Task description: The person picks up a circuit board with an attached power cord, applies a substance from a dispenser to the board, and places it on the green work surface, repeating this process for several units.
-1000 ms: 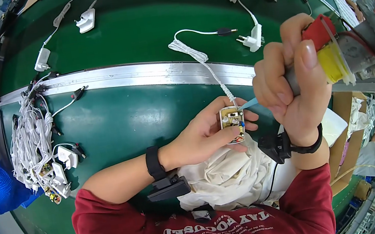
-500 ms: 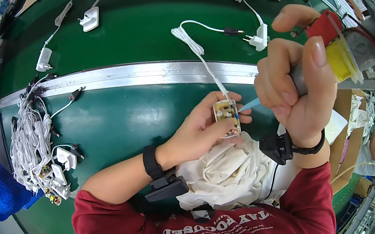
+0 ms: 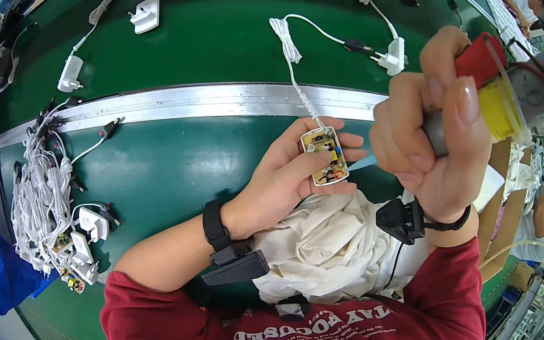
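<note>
My left hand holds an opened white power adapter, its circuit board face up, the thumb lying over the parts. A white coiled cable runs from its far end across the metal rail to a dark connector. My right hand is wrapped round the grey barrel of a dispensing gun with a yellow collar. My index finger is curled against its red lever. The pale blue tapered nozzle points at the adapter's right edge; whether its tip touches is unclear.
A heap of white cables and adapters lies on the left of the green bench. Beyond the metal rail, spaced adapters lie on a green surface. White cloth is near my lap, a cardboard box to the right. Co-workers are at both sides.
My right index finger has curled onto the red lever. The held adapter has tilted and shifted slightly up-left. Adapters beyond the rail have moved right. A co-worker's arm now reaches forward at left.
</note>
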`<action>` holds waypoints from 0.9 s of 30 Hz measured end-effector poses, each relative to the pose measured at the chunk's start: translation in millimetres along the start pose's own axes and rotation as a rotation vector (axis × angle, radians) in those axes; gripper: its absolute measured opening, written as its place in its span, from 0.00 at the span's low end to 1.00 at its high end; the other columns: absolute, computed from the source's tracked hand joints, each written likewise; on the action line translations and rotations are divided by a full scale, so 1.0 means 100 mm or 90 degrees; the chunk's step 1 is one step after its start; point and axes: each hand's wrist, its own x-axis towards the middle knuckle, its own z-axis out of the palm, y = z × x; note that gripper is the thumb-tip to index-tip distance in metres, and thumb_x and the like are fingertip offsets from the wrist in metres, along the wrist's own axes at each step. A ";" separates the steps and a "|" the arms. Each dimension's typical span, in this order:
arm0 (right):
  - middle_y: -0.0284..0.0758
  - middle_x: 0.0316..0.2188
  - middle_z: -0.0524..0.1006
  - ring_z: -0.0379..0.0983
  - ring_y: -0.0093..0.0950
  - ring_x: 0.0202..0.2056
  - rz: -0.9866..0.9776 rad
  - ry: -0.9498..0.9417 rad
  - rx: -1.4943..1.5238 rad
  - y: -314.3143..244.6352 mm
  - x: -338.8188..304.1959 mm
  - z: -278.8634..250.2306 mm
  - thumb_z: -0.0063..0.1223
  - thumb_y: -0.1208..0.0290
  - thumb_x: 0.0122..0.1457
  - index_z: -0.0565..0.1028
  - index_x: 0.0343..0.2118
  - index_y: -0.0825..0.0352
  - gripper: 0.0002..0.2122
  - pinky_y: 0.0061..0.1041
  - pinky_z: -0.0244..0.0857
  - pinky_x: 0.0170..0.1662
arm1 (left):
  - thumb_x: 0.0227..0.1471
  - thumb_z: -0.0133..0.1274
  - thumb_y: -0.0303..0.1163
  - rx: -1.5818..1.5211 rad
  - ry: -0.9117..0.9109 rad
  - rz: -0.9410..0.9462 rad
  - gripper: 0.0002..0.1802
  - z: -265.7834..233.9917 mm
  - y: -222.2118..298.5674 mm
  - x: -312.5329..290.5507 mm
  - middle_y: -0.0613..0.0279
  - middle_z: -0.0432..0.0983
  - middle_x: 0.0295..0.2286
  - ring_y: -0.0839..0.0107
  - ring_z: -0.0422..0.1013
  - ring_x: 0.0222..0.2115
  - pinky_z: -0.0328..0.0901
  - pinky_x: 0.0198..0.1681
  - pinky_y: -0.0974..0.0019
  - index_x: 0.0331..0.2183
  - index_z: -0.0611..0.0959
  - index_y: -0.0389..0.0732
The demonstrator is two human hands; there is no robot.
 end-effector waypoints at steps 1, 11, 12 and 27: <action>0.25 0.09 0.57 0.48 0.15 0.08 0.001 0.000 0.000 0.01 0.00 -0.02 0.36 0.53 0.64 0.55 0.33 0.61 0.15 0.15 0.43 0.11 | 0.58 0.39 0.25 -0.010 -0.003 0.005 0.19 0.00 0.00 0.00 0.52 0.65 0.48 0.63 0.66 0.50 0.70 0.47 0.57 0.52 0.62 0.40; 0.26 0.10 0.57 0.50 0.15 0.08 -0.010 -0.086 -0.093 -0.03 0.02 -0.06 0.34 0.51 0.64 0.55 0.34 0.62 0.16 0.15 0.45 0.12 | 0.59 0.38 0.27 -0.084 -0.032 -0.022 0.20 -0.02 -0.01 0.02 0.52 0.62 0.50 0.62 0.64 0.51 0.65 0.52 0.53 0.53 0.61 0.40; 0.26 0.10 0.57 0.50 0.15 0.08 -0.012 -0.091 -0.088 -0.02 0.02 -0.05 0.35 0.51 0.64 0.55 0.35 0.62 0.16 0.15 0.45 0.12 | 0.59 0.38 0.27 -0.114 -0.047 -0.028 0.20 -0.02 -0.01 0.01 0.53 0.62 0.51 0.61 0.63 0.52 0.63 0.53 0.52 0.53 0.60 0.40; 0.26 0.10 0.58 0.50 0.15 0.08 -0.005 -0.121 -0.037 0.07 -0.04 -0.07 0.38 0.50 0.62 0.55 0.37 0.63 0.18 0.15 0.46 0.12 | 0.59 0.35 0.27 -0.189 -0.087 -0.050 0.21 -0.09 -0.04 0.02 0.54 0.60 0.51 0.60 0.63 0.52 0.59 0.56 0.48 0.54 0.59 0.38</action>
